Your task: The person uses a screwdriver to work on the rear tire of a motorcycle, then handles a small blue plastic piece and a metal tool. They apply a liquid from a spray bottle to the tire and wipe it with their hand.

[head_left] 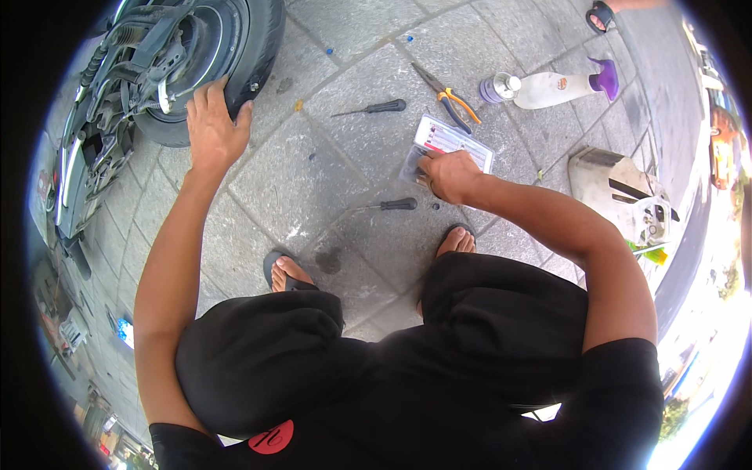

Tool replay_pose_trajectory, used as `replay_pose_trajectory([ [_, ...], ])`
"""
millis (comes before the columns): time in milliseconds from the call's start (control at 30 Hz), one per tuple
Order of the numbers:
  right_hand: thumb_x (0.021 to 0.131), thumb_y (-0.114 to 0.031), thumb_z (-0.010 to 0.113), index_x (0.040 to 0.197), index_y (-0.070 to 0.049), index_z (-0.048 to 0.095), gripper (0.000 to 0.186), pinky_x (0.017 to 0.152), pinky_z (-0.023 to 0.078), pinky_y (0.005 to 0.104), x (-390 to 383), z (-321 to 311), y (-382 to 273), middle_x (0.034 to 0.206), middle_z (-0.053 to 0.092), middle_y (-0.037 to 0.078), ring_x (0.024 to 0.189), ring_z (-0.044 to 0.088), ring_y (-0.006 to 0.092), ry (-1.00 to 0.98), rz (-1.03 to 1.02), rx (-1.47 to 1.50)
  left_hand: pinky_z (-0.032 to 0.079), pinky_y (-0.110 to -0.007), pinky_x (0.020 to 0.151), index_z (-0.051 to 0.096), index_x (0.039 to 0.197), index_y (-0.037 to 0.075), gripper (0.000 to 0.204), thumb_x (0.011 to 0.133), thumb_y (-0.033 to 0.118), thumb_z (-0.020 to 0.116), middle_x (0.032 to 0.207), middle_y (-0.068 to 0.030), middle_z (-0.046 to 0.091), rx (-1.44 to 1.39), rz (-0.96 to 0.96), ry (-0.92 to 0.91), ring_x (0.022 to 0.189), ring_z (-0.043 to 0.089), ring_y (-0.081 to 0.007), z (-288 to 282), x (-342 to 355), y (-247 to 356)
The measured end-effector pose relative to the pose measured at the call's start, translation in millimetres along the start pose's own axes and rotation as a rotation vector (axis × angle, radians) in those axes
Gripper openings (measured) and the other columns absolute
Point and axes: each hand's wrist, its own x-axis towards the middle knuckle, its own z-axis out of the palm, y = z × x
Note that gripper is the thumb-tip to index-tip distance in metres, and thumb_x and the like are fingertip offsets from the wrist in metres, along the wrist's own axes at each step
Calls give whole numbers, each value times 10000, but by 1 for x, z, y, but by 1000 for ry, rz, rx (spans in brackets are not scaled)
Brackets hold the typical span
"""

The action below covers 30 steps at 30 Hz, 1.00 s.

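My left hand point(216, 135) grips the edge of a black motorcycle tire point(270, 35), thumb on the tread side and fingers over the sidewall. A small dark spot or fitting shows on the tire by my thumb. My right hand point(453, 175) is at a clear, flat plastic case point(478, 150) with a printed white sheet and some red inside. Its fingers are curled down over the case's left part, and whatever they hold is hidden. Close by lie a black-handled screwdriver point(398, 204), a second one point(382, 106), and orange-and-black long-nose pliers point(449, 100).
The motorcycle point(94, 102) lies or leans at the far left. Beyond the case are a clear bottle point(495, 88) and a white spray bottle point(552, 90) with a purple trigger. A dirty white canister point(607, 176) stands right. A sandalled foot point(601, 17) of another person is at top right.
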Motion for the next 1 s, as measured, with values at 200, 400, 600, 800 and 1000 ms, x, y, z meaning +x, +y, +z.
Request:
replay_pose_trajectory([
  [200,986,-193,615,1295,-31,630,350,857,578,530,-2,-16,-11,1142,749,170,996,766,404,-79,78,11,434,-519,1120,536,1510,73,666,932,284,793,1440,-186,556,-10,-35,-32,1285,538,-408,-1,-2,0],
  [400,978,-180,623,1285,-62,639,330,851,586,522,5,-13,-7,1163,749,155,1010,770,385,-98,1,-81,430,-513,1119,533,1513,76,667,935,286,791,1449,-181,551,-22,-28,-34,1286,533,-408,-1,-2,-1],
  [600,957,-173,635,1239,-36,650,313,849,591,529,6,-7,-8,1221,725,167,1007,752,407,-17,-48,-43,437,-506,1134,523,1529,75,660,949,259,781,1455,-179,551,-10,-9,-40,1300,540,-401,-3,-5,-2],
  [800,930,-222,663,1103,-1,627,284,822,563,552,-8,-16,-2,973,725,253,947,718,469,92,-12,282,424,-497,1179,479,1581,74,668,975,183,739,1497,-169,538,93,-12,-101,1358,539,-375,-15,-22,-9],
  [1000,970,-258,687,1147,18,631,333,847,560,539,-5,-14,0,996,746,271,959,718,487,63,65,284,410,-502,1204,470,1593,96,672,966,123,711,1515,-170,537,119,40,-43,1395,528,-384,-17,-39,-32],
])
